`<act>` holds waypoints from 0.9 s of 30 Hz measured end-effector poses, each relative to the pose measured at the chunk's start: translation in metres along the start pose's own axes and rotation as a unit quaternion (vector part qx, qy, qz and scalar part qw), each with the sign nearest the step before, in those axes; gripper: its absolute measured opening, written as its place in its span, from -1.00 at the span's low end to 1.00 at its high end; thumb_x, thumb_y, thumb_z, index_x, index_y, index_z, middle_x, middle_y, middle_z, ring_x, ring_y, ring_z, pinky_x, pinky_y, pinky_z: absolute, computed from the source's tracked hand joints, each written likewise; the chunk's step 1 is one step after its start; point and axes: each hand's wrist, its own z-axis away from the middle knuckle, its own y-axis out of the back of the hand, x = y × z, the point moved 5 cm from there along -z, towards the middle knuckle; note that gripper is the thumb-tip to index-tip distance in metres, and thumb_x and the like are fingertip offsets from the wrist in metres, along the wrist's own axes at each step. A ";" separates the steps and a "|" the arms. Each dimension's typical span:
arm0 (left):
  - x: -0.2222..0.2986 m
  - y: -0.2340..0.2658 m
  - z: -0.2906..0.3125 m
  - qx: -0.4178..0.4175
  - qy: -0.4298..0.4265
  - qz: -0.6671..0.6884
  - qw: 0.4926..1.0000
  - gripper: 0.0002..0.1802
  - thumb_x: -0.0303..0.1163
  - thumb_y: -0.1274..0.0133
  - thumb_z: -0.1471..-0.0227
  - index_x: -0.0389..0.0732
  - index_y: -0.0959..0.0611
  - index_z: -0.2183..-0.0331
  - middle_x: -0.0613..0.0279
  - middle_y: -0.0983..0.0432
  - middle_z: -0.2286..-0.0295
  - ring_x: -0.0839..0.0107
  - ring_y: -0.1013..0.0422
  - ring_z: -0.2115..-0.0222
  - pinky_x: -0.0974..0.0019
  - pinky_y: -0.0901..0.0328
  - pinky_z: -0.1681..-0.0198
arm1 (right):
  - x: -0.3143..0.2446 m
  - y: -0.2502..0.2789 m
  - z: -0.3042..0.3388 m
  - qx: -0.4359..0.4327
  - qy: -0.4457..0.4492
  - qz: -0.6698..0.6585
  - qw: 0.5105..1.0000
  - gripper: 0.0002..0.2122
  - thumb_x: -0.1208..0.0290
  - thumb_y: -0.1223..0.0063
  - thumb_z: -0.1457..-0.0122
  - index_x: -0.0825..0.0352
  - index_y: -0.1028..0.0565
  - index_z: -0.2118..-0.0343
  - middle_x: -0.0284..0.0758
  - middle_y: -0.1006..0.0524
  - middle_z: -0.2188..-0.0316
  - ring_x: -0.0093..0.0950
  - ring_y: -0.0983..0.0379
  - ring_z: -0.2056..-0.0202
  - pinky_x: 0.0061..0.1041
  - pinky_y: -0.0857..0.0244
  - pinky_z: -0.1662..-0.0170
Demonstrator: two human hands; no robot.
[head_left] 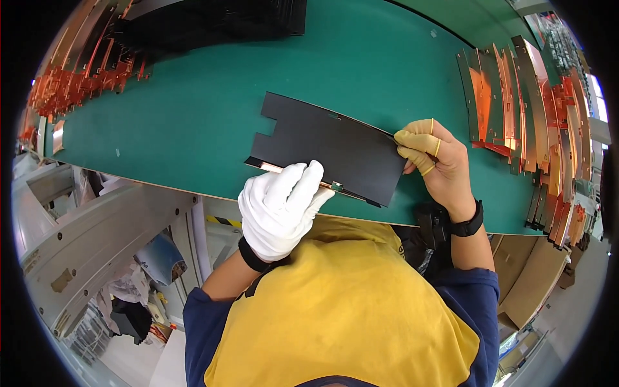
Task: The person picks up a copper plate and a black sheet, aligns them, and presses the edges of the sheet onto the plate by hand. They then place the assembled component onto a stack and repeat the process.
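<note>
A flat black rectangular sheet (335, 145) with a notched left end and small slots along its long edges is tilted above the green tabletop. My left hand (280, 206), in a white glove, is closed on its near long edge, where a strip of copper-coloured surface shows. Yellow finger cots cover several fingertips of my right hand (432, 151), which pinches the sheet's far right corner. The underside of the sheet is hidden.
On the green table (193, 116), a stack of black sheets (213, 22) lies at the far left beside a row of copper-coloured plates (84, 64). More upright copper and dark plates (516, 109) line the right side. A cardboard box (532, 277) stands below the right edge.
</note>
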 end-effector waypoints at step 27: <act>-0.003 -0.003 0.001 -0.016 0.006 0.020 1.000 -0.53 -0.33 -0.40 0.38 -0.11 -0.63 0.28 0.31 -0.51 0.29 0.27 -0.33 0.42 0.26 -0.25 0.39 | 0.012 0.002 -0.001 -0.051 0.002 -0.002 0.999 -0.84 0.70 -0.10 -0.08 0.41 -0.57 0.27 -0.31 -0.48 0.28 -0.63 -0.45 0.52 -0.70 -0.41 0.51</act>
